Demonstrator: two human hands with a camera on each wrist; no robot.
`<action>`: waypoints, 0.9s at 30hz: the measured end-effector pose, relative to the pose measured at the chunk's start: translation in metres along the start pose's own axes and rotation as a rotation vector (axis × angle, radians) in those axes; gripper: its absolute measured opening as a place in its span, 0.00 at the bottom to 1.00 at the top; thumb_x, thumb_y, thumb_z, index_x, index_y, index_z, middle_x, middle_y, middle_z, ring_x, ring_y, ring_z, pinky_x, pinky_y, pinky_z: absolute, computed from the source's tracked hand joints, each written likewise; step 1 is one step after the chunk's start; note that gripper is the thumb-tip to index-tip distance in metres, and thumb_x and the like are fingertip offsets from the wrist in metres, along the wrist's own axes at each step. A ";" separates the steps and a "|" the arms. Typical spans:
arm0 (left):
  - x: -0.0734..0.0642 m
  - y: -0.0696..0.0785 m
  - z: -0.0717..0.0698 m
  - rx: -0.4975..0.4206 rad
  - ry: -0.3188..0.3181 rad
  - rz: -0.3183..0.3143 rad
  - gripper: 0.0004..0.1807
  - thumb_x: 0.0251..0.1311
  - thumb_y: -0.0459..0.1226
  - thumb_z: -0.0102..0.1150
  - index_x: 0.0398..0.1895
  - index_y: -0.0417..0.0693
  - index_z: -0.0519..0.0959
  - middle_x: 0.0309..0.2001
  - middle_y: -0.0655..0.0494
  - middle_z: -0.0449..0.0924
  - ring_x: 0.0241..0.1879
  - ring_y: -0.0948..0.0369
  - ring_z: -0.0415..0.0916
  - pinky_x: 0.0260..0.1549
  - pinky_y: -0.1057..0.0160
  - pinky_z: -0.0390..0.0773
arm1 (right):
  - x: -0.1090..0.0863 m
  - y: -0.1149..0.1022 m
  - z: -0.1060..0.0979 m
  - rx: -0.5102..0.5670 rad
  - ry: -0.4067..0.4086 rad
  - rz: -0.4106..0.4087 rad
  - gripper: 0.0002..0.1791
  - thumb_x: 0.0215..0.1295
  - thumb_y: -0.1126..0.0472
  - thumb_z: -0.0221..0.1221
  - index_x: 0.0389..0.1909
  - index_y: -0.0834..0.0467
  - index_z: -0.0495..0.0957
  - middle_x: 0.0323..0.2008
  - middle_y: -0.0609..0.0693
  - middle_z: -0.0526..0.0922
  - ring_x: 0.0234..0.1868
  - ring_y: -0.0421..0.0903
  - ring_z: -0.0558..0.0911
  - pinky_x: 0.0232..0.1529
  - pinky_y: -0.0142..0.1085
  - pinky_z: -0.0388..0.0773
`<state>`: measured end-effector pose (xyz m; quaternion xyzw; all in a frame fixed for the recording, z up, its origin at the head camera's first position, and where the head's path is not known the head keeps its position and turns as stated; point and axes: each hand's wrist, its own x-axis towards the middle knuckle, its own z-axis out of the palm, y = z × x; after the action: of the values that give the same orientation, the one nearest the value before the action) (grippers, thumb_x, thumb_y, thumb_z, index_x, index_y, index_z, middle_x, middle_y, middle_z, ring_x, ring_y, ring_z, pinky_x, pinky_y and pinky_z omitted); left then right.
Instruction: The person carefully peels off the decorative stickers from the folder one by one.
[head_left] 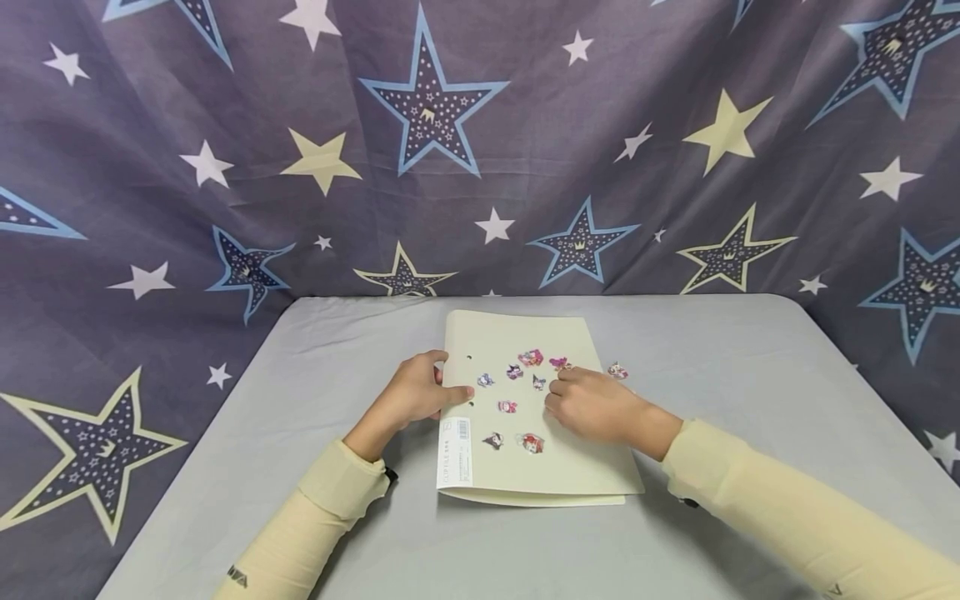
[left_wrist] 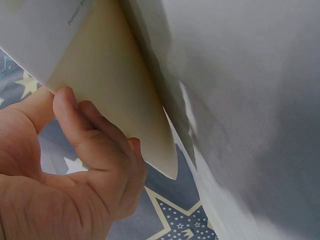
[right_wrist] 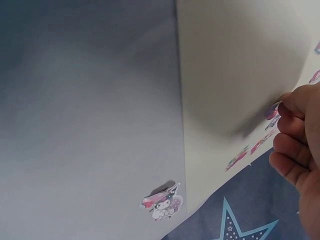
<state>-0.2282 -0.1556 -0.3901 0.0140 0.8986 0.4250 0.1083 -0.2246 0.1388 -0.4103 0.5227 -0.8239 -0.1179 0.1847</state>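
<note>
A cream file folder lies on the table with its spine to the left, its cover slightly raised at the near edge. My left hand grips the spine, thumb on the cover; the left wrist view shows the curled fingers along the spine's edge. Several cartoon character stickers, among them a red one, are scattered over the cover. My right hand is over the cover's right half with fingers curled. In the right wrist view its thumb and forefinger pinch a small purple-pink sticker, partly hidden by the fingertips.
One loose sticker lies on the grey-covered table, just right of the folder. A white printed label is on the folder's lower left corner. A star-patterned curtain hangs behind the table.
</note>
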 end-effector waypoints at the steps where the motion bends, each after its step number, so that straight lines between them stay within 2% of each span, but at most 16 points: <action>1: 0.000 0.000 0.000 0.000 0.000 -0.001 0.48 0.55 0.42 0.77 0.75 0.35 0.63 0.42 0.45 0.73 0.25 0.56 0.82 0.26 0.54 0.87 | 0.000 0.000 0.000 -0.003 -0.001 -0.001 0.02 0.63 0.65 0.64 0.32 0.56 0.83 0.31 0.48 0.83 0.36 0.47 0.80 0.48 0.39 0.82; 8: 0.000 0.000 0.000 -0.001 0.001 0.002 0.48 0.55 0.42 0.77 0.75 0.35 0.63 0.42 0.44 0.73 0.26 0.56 0.82 0.25 0.56 0.87 | 0.001 -0.001 -0.002 -0.003 -0.019 0.005 0.02 0.63 0.66 0.63 0.35 0.61 0.83 0.32 0.51 0.83 0.38 0.48 0.82 0.51 0.40 0.82; 12: 0.000 0.000 0.000 -0.007 0.001 0.002 0.48 0.55 0.42 0.77 0.75 0.35 0.63 0.42 0.44 0.72 0.26 0.56 0.82 0.25 0.56 0.87 | 0.003 0.000 -0.002 0.024 -0.018 0.025 0.05 0.66 0.63 0.63 0.36 0.62 0.83 0.33 0.51 0.84 0.39 0.48 0.83 0.54 0.41 0.82; 18: 0.000 0.000 0.000 -0.004 0.002 0.004 0.48 0.55 0.42 0.78 0.75 0.35 0.63 0.42 0.44 0.72 0.26 0.56 0.82 0.26 0.54 0.87 | 0.005 0.002 0.000 0.054 -0.025 0.039 0.07 0.64 0.60 0.64 0.36 0.61 0.83 0.33 0.51 0.84 0.39 0.48 0.83 0.56 0.41 0.81; 27: 0.000 0.001 0.000 0.000 0.002 -0.001 0.48 0.55 0.41 0.78 0.75 0.35 0.63 0.42 0.44 0.72 0.26 0.55 0.81 0.27 0.53 0.88 | 0.006 0.007 -0.002 0.082 -0.031 0.053 0.09 0.63 0.60 0.65 0.37 0.63 0.83 0.34 0.52 0.84 0.38 0.48 0.82 0.51 0.41 0.83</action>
<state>-0.2282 -0.1548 -0.3898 0.0129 0.8986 0.4251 0.1076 -0.2312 0.1363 -0.4046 0.5060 -0.8443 -0.0872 0.1532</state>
